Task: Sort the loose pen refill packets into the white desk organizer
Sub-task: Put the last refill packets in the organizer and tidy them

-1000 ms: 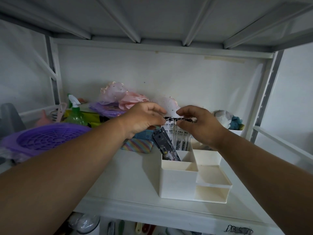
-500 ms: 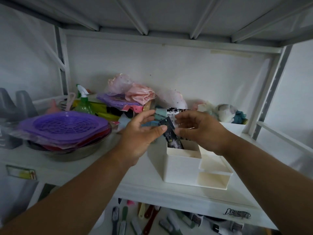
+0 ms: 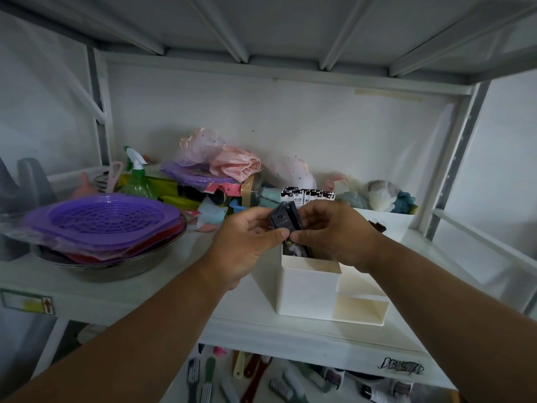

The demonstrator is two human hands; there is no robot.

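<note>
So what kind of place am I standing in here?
Probably a shop or stockroom: white metal shelving crowded with packaged goods, such as wrapped purple baskets, a spray bottle and loose brushes below.

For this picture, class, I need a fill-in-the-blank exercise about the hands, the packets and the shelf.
1. Both hands, left hand and right hand, pinch a ____ packet.
2. The packet's lower end sits inside the white ____.
3. The white packets stand ____ the hands.
4. On the shelf's left lies a ____ basket.

Missing words: dark; organizer; behind; purple
</note>
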